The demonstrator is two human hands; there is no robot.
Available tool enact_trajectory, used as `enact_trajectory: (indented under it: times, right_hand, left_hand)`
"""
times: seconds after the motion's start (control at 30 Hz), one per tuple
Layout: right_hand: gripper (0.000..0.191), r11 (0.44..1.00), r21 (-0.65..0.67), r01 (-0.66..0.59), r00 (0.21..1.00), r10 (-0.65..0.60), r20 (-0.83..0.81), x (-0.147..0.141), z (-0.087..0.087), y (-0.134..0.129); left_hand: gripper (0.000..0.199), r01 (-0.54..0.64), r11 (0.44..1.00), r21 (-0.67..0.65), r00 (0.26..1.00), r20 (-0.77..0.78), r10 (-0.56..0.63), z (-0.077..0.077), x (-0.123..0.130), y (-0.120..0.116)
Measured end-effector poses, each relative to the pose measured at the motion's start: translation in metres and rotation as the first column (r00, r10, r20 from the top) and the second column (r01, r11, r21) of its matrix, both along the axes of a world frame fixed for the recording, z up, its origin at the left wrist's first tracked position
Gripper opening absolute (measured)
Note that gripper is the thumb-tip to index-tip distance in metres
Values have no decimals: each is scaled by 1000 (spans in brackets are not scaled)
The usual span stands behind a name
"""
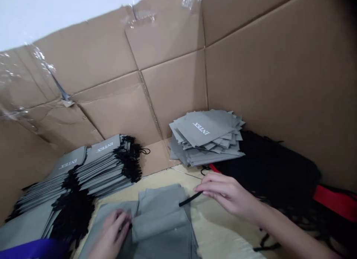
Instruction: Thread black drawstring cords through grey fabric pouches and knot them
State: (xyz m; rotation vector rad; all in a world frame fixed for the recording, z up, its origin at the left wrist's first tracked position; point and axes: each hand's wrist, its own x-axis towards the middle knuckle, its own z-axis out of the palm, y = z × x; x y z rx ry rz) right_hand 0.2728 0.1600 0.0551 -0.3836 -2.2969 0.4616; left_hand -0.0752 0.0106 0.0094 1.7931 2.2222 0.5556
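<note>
My right hand [220, 190] pinches a short black cord [191, 198] between thumb and fingers. The cord's free end points left, over the upper right part of a grey fabric pouch [160, 225]. That pouch lies on other flat grey pouches, with a folded band across it. My left hand [113, 235] is closed at the pouch's left edge, slightly blurred. Something small and black shows at its fingertips; I cannot tell what it is. Under and beside the left hand lies another grey piece [104, 214].
Stacked INTEX pouches with black cords [102, 170] stand at left. A looser pile of INTEX pouches [206, 136] sits at the back. Black cords [273, 166] with a red band [334, 201] lie at right. Cardboard walls [173, 84] enclose the yellowish surface [217, 229]. Something blue [36, 249] is lower left.
</note>
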Motion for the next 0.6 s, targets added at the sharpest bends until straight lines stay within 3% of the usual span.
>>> enact_trajectory:
  times: [0.07, 0.1, 0.13, 0.2, 0.23, 0.3, 0.33, 0.43, 0.53, 0.6]
  right_hand:
    - [28, 997, 77, -12, 997, 5, 82, -4, 13, -10]
    - [29, 992, 123, -15, 991, -1, 134, -7, 20, -15]
    - [29, 986, 164, -18, 984, -12, 180, -9, 26, -20]
    - [30, 975, 219, -39, 973, -12, 229, -15, 39, -28]
    - [30, 970, 238, -53, 972, -5, 236, -17, 45, -31]
    - [31, 958, 280, -68, 973, 2, 231, -18, 53, -35]
    - [32, 952, 299, -61, 974, -8, 226, -17, 57, -35]
    - [32, 949, 314, -13, 974, -58, 217, -12, 61, -29]
    - [34, 959, 284, 10, 974, -74, 216, -11, 58, -17]
    - [36, 954, 298, 14, 974, -80, 211, -15, 54, -8]
  left_hand:
    - [35, -235, 936, 262, 927, -228, 297, -6, 28, 3]
    - [40, -196, 914, 354, 915, -270, 300, -10, 47, 7]
    - [42, -61, 903, 425, 928, -308, 208, -14, 68, 12]
    - [45, 214, 795, 568, 929, -369, 14, -17, 111, 25]
    - [46, 288, 750, 595, 932, -356, -75, -14, 130, 33]
    - [34, 329, 732, 596, 944, -237, -231, -4, 156, 45]
    - [28, 363, 725, 585, 930, -175, -324, 2, 162, 49]
    - [21, 265, 749, 607, 945, -8, -327, 15, 159, 54]
    - [17, 232, 765, 602, 961, -20, -275, 19, 146, 56]
    - [20, 286, 788, 545, 948, -41, -316, 22, 141, 59]
